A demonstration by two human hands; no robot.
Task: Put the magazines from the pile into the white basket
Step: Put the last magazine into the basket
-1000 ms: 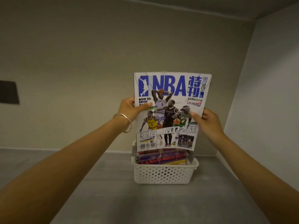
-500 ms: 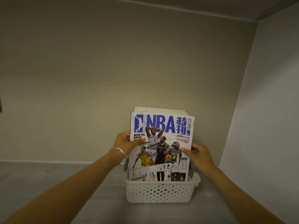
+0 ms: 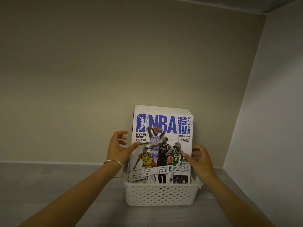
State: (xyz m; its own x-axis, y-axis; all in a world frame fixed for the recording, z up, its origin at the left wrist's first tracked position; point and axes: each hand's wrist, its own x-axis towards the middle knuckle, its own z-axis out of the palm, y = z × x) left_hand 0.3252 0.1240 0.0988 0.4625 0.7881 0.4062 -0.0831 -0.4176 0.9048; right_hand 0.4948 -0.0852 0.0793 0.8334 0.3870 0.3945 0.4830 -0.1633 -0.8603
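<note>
Fingers (image 3: 122, 133) spread loose, the left hand (image 3: 117, 148) touches only its thumb to the left edge of the magazine (image 3: 164, 145). The right hand (image 3: 199, 158) pinches the right edge, thumb on the cover. The magazine stands upright in the white basket (image 3: 161, 195), in front of other magazines (image 3: 164, 108), near the far right corner of the tabletop (image 3: 65, 185).

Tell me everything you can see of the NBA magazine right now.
The NBA magazine is glossy paper, white cover with blue title and four basketball players. It stands upright, cover facing the camera, bottom edge inside the white basket, in front of other magazines. The left hand touches its left edge with the thumb; the right hand pinches its right edge.
</note>
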